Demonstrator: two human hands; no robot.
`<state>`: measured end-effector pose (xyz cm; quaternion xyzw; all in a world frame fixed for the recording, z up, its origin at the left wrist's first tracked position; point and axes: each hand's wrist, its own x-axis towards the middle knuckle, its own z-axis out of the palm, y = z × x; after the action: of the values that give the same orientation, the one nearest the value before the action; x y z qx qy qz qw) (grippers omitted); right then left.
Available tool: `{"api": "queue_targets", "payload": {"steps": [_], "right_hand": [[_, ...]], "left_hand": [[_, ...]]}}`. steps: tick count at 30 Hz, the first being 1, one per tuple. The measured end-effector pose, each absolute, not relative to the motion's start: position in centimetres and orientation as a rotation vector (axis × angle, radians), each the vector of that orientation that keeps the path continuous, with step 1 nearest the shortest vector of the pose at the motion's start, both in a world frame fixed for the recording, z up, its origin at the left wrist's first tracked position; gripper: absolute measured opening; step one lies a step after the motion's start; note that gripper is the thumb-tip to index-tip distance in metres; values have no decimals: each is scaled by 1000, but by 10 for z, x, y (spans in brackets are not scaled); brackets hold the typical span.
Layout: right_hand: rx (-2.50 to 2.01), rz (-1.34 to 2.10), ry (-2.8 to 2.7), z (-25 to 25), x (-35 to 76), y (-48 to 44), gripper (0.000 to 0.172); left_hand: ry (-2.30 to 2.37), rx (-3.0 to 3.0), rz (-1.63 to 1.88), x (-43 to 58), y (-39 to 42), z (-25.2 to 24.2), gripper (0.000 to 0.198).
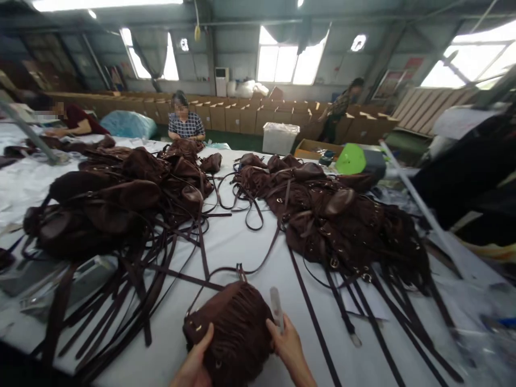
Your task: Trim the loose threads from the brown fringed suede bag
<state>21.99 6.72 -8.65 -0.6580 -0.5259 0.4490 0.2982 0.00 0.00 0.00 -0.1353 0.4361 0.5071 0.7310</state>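
Note:
A dark brown gathered handbag (pixel 237 328) lies on the white table in front of me, its strap running off toward the back. My left hand (pixel 197 357) grips the bag's left side, with the thumb on top near a small gold fitting. At the bag's right side is my right hand (pixel 289 346), its fingers closed around a pale translucent stick (pixel 276 303) that points up and away. The same hand's fingertips touch the bag's edge. What the fingers do beneath the bag is hidden.
Brown bags heap up at the left (pixel 105 215) and right (pixel 342 220), their long straps trailing across the white table (pixel 242 242). A metal pole (pixel 419 204) slants at the right. Co-workers sit beyond the table; another person stands near the cardboard boxes (pixel 250 118).

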Motion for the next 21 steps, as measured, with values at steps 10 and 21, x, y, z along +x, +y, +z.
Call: {"api": "queue_targets", "payload": {"steps": [10, 21], "right_hand": [[-1799, 1053, -1400, -57, 216, -10, 44], [-1560, 767, -1684, 4, 185, 17, 44]], "left_hand": [[786, -180, 1008, -10, 3, -16, 72], [961, -41, 1054, -3, 23, 26, 56]]}}
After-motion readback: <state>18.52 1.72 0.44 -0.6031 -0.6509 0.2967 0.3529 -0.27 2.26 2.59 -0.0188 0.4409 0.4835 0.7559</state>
